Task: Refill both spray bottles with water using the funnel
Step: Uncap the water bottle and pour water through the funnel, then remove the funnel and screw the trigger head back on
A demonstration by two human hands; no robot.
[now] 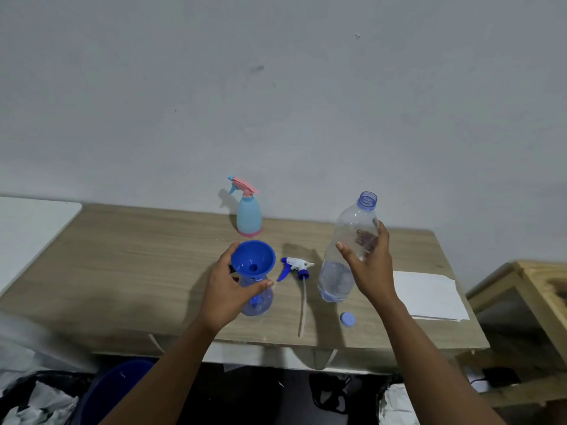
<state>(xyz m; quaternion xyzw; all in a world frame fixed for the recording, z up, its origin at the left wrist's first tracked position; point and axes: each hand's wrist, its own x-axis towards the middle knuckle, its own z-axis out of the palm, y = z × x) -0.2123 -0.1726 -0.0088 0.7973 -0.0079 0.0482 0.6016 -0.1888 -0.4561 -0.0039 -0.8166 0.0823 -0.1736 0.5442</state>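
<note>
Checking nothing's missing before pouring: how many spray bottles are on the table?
2. A light blue bottle stands at the back, sprayer on; a clear bottle, funnel in its neck, is held by the left hand. None seems hidden.

Head camera looks forward and down, close over the table (122, 256)

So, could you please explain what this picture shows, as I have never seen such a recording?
There is no machine: a person wears one camera on the head, looking down at their own two hands. The left hand grips a clear spray bottle with a blue plastic funnel in its neck. The right hand holds an uncapped clear plastic water bottle, partly filled. On the wooden table lie a white-and-blue trigger head, a round blue cap and a white paper sheet; a pale blue and pink spray bottle stands behind.
</note>
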